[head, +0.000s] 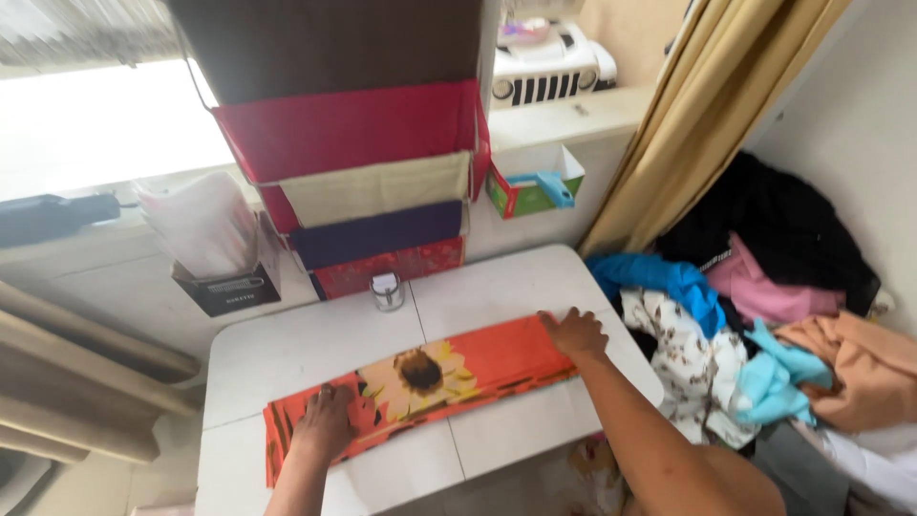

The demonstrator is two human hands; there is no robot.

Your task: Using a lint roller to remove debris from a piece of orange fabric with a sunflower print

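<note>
Both palms pressing a folded orange cloth flat on the white desk.

The orange cloth (449, 377) with its sunflower print lies as a long narrow band across the middle of the desk (287, 354). To keep the fold crisp, it looks best to hold both ends down evenly and keep the long edges lined up — no bunching near the flower. The left hand (325, 420) rests flat near the band's left end, fingers (315, 441) spread lightly, gripping nothing. The right hand (575, 333) lies on the right end, fingers (552, 321) stretched out and together, palm down. Behind stand a small jar (387, 290) and a hanging fabric organiser (368, 182) — a heap of clothes (755, 315) sits to the right.
</note>
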